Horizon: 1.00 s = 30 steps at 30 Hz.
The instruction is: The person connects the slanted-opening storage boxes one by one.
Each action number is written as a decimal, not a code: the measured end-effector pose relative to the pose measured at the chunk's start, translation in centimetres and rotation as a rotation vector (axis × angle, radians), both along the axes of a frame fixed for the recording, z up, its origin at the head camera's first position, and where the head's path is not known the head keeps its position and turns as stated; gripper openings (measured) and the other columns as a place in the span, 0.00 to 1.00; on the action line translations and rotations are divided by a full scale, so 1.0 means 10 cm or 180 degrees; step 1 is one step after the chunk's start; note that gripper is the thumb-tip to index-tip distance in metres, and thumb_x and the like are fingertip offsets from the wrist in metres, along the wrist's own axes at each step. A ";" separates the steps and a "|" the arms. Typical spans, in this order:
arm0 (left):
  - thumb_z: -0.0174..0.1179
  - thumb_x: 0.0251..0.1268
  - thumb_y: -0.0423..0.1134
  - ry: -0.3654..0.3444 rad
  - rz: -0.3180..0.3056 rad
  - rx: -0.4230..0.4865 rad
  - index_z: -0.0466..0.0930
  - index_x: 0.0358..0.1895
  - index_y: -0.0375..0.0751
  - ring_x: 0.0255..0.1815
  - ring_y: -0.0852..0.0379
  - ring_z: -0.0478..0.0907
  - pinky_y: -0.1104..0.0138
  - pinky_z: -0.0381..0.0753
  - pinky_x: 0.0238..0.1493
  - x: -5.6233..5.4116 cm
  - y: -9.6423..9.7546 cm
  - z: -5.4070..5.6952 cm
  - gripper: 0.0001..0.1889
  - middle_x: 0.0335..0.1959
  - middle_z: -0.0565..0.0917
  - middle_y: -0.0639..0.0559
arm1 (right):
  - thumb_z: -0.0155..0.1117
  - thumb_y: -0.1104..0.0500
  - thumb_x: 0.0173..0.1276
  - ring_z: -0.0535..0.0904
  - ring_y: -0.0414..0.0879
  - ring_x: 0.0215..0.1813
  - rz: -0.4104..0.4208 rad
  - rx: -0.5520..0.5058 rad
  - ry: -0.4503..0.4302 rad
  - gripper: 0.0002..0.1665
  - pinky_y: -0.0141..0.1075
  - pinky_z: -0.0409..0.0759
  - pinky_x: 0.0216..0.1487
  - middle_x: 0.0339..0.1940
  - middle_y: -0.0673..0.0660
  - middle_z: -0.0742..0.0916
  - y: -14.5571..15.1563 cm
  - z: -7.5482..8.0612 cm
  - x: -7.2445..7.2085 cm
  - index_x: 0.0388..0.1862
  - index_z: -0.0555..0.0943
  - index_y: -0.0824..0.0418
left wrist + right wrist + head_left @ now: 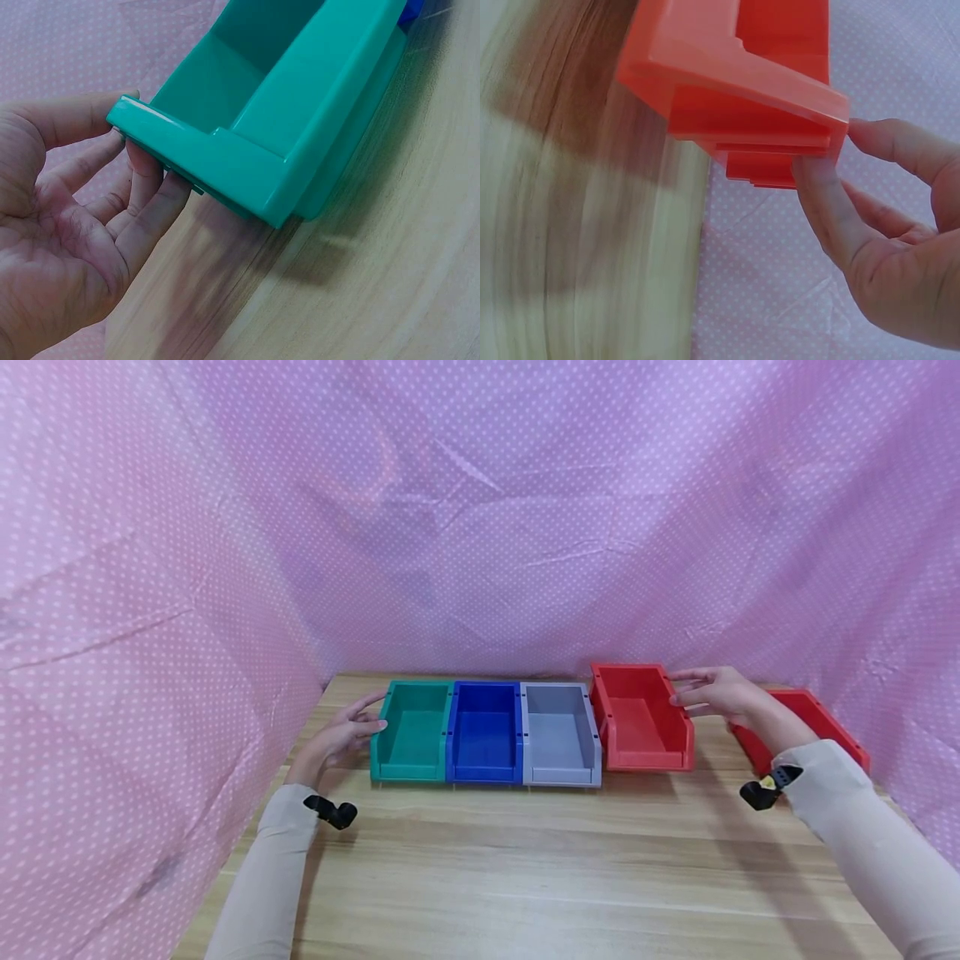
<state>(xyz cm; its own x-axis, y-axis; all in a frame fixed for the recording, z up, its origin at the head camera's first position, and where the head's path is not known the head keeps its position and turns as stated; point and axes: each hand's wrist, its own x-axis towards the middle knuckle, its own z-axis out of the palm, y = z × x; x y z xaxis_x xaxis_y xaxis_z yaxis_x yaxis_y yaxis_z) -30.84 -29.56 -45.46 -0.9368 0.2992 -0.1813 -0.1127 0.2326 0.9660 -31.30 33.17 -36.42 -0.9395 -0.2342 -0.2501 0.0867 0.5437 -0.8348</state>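
Three open-front storage bins stand side by side: a green bin (pixel 411 735), a blue bin (pixel 484 735) and a grey bin (pixel 558 735). My left hand (pixel 347 735) holds the green bin's outer side, thumb at the rim and fingers against the wall below, as the left wrist view shows. On the right, a red bin (pixel 637 718) sits slightly tilted beside the grey one, higher than it in the head view. My right hand (pixel 720 693) pinches its right wall, with thumb and fingers at the rim in the right wrist view.
Behind my right wrist lies a second red bin (pixel 817 718), turned at an angle near the table's right edge. The wooden table (pixel 510 877) spreads out in front of the row. Pink dotted cloth (pixel 480 568) hangs close behind and along both sides.
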 end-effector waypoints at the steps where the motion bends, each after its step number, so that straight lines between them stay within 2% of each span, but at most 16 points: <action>1: 0.57 0.77 0.38 0.0001 -0.0002 0.0001 0.47 0.84 0.53 0.52 0.61 0.74 0.46 0.62 0.76 0.00 0.00 0.00 0.39 0.55 0.71 0.51 | 0.63 0.60 0.75 0.87 0.44 0.51 0.0017 0.0020 -0.0018 0.42 0.51 0.82 0.62 0.71 0.77 0.72 0.00 0.02 0.01 0.79 0.57 0.72; 2: 0.57 0.77 0.38 0.0005 -0.0004 -0.0002 0.47 0.84 0.53 0.53 0.61 0.75 0.46 0.62 0.76 0.00 0.00 0.00 0.39 0.55 0.71 0.51 | 0.63 0.59 0.75 0.87 0.47 0.53 0.0026 0.0044 -0.0038 0.42 0.54 0.80 0.63 0.71 0.77 0.72 0.00 0.04 0.01 0.80 0.57 0.71; 3: 0.57 0.77 0.38 0.0007 -0.0005 -0.0002 0.47 0.84 0.53 0.53 0.61 0.75 0.46 0.62 0.76 0.00 0.00 0.00 0.39 0.56 0.71 0.50 | 0.63 0.58 0.75 0.86 0.50 0.56 0.0030 0.0071 -0.0072 0.43 0.61 0.75 0.66 0.72 0.77 0.72 0.00 0.06 0.02 0.80 0.57 0.71; 6: 0.57 0.77 0.38 0.0025 -0.0012 -0.0016 0.47 0.84 0.53 0.54 0.60 0.74 0.45 0.62 0.77 0.00 0.00 -0.01 0.39 0.58 0.70 0.47 | 0.63 0.56 0.75 0.85 0.52 0.59 0.0036 0.0173 -0.0059 0.43 0.62 0.74 0.66 0.74 0.76 0.70 -0.02 0.10 0.03 0.80 0.57 0.70; 9: 0.57 0.77 0.38 0.0036 -0.0005 -0.0021 0.47 0.84 0.53 0.55 0.59 0.74 0.44 0.61 0.77 0.01 0.00 -0.01 0.39 0.60 0.69 0.45 | 0.63 0.57 0.75 0.85 0.46 0.57 0.0020 0.0225 0.0079 0.41 0.48 0.82 0.61 0.74 0.76 0.70 -0.04 0.14 0.03 0.79 0.59 0.70; 10: 0.57 0.77 0.38 0.0037 -0.0001 -0.0022 0.47 0.84 0.53 0.55 0.59 0.74 0.44 0.61 0.77 0.01 0.00 -0.01 0.39 0.60 0.69 0.45 | 0.63 0.58 0.75 0.85 0.44 0.56 0.0032 0.0252 0.0173 0.40 0.40 0.85 0.57 0.73 0.77 0.71 -0.05 0.15 0.03 0.79 0.60 0.71; 12: 0.57 0.77 0.38 0.0040 -0.0005 -0.0019 0.47 0.84 0.53 0.56 0.58 0.73 0.44 0.61 0.77 0.01 0.00 -0.01 0.39 0.60 0.69 0.45 | 0.63 0.58 0.75 0.85 0.40 0.55 0.0050 0.0284 0.0320 0.39 0.35 0.85 0.54 0.72 0.77 0.72 -0.08 0.18 0.03 0.78 0.61 0.71; 15: 0.57 0.78 0.38 0.0036 -0.0009 -0.0004 0.47 0.84 0.53 0.56 0.58 0.73 0.44 0.61 0.77 0.01 0.01 0.00 0.39 0.58 0.69 0.46 | 0.64 0.56 0.75 0.84 0.36 0.54 0.0080 0.0384 0.0521 0.38 0.33 0.85 0.53 0.71 0.75 0.74 -0.13 0.21 0.05 0.77 0.63 0.70; 19: 0.57 0.77 0.37 0.0028 -0.0024 0.0010 0.47 0.84 0.53 0.56 0.57 0.73 0.45 0.63 0.76 0.02 0.01 0.01 0.39 0.57 0.70 0.46 | 0.66 0.51 0.74 0.83 0.34 0.54 0.0153 0.0385 0.0643 0.39 0.36 0.83 0.57 0.71 0.71 0.76 -0.25 0.24 0.07 0.77 0.66 0.65; 22: 0.57 0.77 0.37 0.0022 -0.0029 0.0007 0.46 0.84 0.52 0.56 0.57 0.73 0.46 0.64 0.75 0.03 0.01 0.02 0.39 0.58 0.69 0.46 | 0.68 0.52 0.72 0.82 0.43 0.62 0.0305 0.0253 0.0660 0.41 0.42 0.82 0.62 0.72 0.68 0.76 -0.34 0.25 0.08 0.78 0.65 0.63; 26: 0.57 0.77 0.37 0.0017 -0.0033 0.0014 0.46 0.84 0.52 0.56 0.57 0.72 0.46 0.64 0.75 0.03 0.01 0.02 0.40 0.58 0.69 0.45 | 0.72 0.54 0.68 0.76 0.61 0.70 0.0566 0.0173 0.0676 0.46 0.51 0.81 0.63 0.74 0.66 0.74 -0.45 0.23 0.09 0.79 0.63 0.62; 30: 0.57 0.77 0.37 0.0014 -0.0021 0.0022 0.46 0.84 0.51 0.56 0.57 0.73 0.43 0.61 0.77 0.02 0.01 0.01 0.39 0.59 0.69 0.45 | 0.75 0.55 0.64 0.71 0.66 0.73 0.0803 0.0281 0.0690 0.48 0.53 0.81 0.63 0.75 0.67 0.73 -0.54 0.20 0.09 0.79 0.64 0.62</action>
